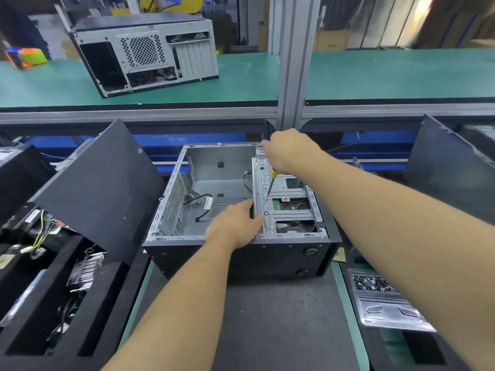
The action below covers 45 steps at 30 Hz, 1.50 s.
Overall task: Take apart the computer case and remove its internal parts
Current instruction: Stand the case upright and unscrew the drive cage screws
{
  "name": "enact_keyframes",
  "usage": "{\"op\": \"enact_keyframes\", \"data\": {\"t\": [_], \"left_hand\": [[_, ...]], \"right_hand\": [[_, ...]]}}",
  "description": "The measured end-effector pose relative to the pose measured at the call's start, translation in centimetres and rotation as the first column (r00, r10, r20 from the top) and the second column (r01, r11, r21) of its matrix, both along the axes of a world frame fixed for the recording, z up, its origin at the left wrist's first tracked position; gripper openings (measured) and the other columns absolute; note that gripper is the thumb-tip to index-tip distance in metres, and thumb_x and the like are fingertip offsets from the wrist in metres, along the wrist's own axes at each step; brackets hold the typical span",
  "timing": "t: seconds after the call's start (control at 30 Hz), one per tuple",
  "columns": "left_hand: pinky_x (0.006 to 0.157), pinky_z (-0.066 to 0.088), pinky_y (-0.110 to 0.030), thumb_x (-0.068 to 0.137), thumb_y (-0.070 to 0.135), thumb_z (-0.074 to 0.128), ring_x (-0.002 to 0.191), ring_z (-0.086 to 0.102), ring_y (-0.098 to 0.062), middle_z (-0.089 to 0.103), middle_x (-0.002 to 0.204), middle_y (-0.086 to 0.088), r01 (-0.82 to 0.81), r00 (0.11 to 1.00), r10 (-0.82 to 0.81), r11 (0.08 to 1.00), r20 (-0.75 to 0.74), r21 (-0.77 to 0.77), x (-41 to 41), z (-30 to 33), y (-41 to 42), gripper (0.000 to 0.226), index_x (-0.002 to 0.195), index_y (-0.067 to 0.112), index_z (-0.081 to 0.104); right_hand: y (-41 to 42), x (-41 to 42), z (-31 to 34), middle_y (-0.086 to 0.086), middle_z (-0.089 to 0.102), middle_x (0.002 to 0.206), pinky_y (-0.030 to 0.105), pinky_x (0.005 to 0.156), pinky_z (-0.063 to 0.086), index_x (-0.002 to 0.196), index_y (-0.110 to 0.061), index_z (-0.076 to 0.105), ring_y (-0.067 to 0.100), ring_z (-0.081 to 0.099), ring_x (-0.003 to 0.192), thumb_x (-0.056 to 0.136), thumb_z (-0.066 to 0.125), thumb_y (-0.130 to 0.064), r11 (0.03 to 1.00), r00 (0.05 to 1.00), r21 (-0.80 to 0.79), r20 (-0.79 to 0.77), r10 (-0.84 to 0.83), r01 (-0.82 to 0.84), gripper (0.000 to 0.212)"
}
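The case (241, 199) lies open; the right hand (289, 153) hides the screwdriver (271, 184) handle it grips, the tip on the drive cage (286, 199). The left hand (235, 223) grips the cage edge just below the tip. Cables (201, 207) lie inside the case.

A dark mat (267, 317) bears the open computer case (241, 255); a second case (144, 52) sits on the green shelf (241, 81).

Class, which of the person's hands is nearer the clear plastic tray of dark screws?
Right. The right hand holds a screwdriver above the case, nearer the tray of screws; the left hand grips the drive cage, farther left.
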<state>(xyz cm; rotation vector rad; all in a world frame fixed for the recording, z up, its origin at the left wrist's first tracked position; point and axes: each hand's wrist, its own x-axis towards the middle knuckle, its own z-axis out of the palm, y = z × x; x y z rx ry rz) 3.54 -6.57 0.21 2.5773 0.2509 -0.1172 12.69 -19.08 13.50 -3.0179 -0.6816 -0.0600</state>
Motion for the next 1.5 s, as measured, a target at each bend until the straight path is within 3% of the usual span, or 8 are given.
{"op": "enact_keyframes", "data": {"t": [0.27, 0.47, 0.67, 0.8, 1.1, 1.2, 1.37, 1.5], "left_hand": [[0.082, 0.057, -0.046, 0.09, 0.052, 0.041, 0.086, 0.064, -0.019, 0.066, 0.115, 0.008, 0.008, 1.0, -0.008, 1.0, -0.012, -0.002, -0.2, 0.2, -0.1, 0.044, 0.13, 0.039, 0.053], [0.081, 0.057, -0.044, 0.091, 0.052, 0.041, 0.086, 0.064, -0.018, 0.066, 0.111, 0.009, 0.009, 1.0, -0.009, 1.0, -0.01, -0.006, -0.3, 0.4, -0.1, 0.042, 0.129, 0.041, 0.054], [0.065, 0.047, -0.035, 0.089, 0.051, 0.041, 0.081, 0.061, -0.014, 0.062, 0.1, 0.013, -0.015, 1.0, 0.015, 1.0, -0.007, 0.004, -0.3, 0.3, -0.1, 0.041, 0.126, 0.039, 0.055], [0.07, 0.048, -0.036, 0.091, 0.051, 0.042, 0.088, 0.062, -0.017, 0.064, 0.112, 0.011, 0.004, 1.0, -0.004, 1.0, -0.005, -0.012, -0.3, 0.3, -0.1, 0.045, 0.133, 0.04, 0.053], [0.081, 0.056, -0.043, 0.091, 0.051, 0.041, 0.09, 0.063, -0.021, 0.066, 0.108, 0.009, 0.01, 1.0, -0.01, 1.0, -0.013, -0.013, -0.3, 0.6, -0.2, 0.038, 0.125, 0.043, 0.057], [0.08, 0.056, -0.043, 0.09, 0.051, 0.041, 0.087, 0.063, -0.02, 0.067, 0.105, 0.009, 0.007, 1.0, -0.007, 1.0, -0.018, -0.013, -0.4, 0.6, -0.2, 0.038, 0.123, 0.043, 0.057], [0.079, 0.056, -0.043, 0.094, 0.051, 0.039, 0.087, 0.064, -0.019, 0.066, 0.111, 0.009, 0.018, 1.0, -0.019, 1.0, -0.019, -0.008, -0.2, 0.5, -0.1, 0.039, 0.128, 0.042, 0.055], [0.078, 0.057, -0.043, 0.097, 0.051, 0.037, 0.086, 0.064, -0.018, 0.066, 0.11, 0.009, 0.028, 0.999, -0.028, 1.0, -0.018, -0.006, -0.2, 0.4, -0.1, 0.039, 0.13, 0.042, 0.054]], "right_hand": [[-0.8, 0.4, 1.0, 0.025, 0.065, 0.099, 0.042, 0.066, 0.048, 0.101, 0.006, 0.061, 0.024, 0.046, 0.072, 0.095, 0.048, -0.007, 0.992, 0.985, 0.055, -0.123, 0.122, -0.116, 0.019], [-1.9, 0.6, 1.2, 0.002, 0.055, 0.106, 0.024, 0.057, 0.038, 0.099, -0.019, 0.061, 0.018, 0.054, 0.085, 0.088, 0.056, -0.001, 0.973, 0.955, 0.154, -0.218, 0.201, -0.169, 0.022], [-0.4, 0.3, 0.3, 0.007, 0.044, 0.104, 0.041, 0.076, 0.046, 0.126, -0.013, 0.049, 0.034, 0.054, 0.091, 0.102, 0.045, -0.037, 0.998, 0.994, -0.005, -0.089, 0.066, -0.067, 0.034], [-0.4, 0.4, 0.5, 0.009, 0.051, 0.076, 0.037, 0.064, 0.044, 0.084, -0.007, 0.053, 0.028, 0.052, 0.07, 0.099, 0.045, -0.015, 0.999, 1.0, -0.053, 0.001, 0.0, 0.0, 0.019], [-0.4, 0.5, 1.0, 0.004, 0.049, 0.11, 0.027, 0.067, 0.037, 0.104, -0.019, 0.058, 0.022, 0.05, 0.089, 0.089, 0.056, 0.002, 0.96, 0.957, 0.187, -0.164, 0.241, -0.209, 0.026], [0.1, 0.2, 0.7, 0.007, 0.043, 0.118, 0.032, 0.077, 0.042, 0.112, -0.017, 0.053, 0.024, 0.053, 0.084, 0.099, 0.052, -0.022, 0.961, 0.959, 0.232, -0.204, 0.198, -0.15, 0.014], [0.6, 0.5, 0.9, 0.009, 0.055, 0.084, 0.035, 0.066, 0.041, 0.102, -0.006, 0.054, 0.026, 0.051, 0.071, 0.106, 0.037, -0.025, 0.995, 0.997, -0.057, -0.013, 0.077, -0.077, 0.026], [0.7, 1.1, 1.4, 0.012, 0.06, 0.1, 0.033, 0.067, 0.042, 0.105, -0.009, 0.055, 0.026, 0.052, 0.082, 0.099, 0.046, -0.012, 0.986, 0.981, -0.029, -0.107, 0.16, -0.164, 0.011]]}}
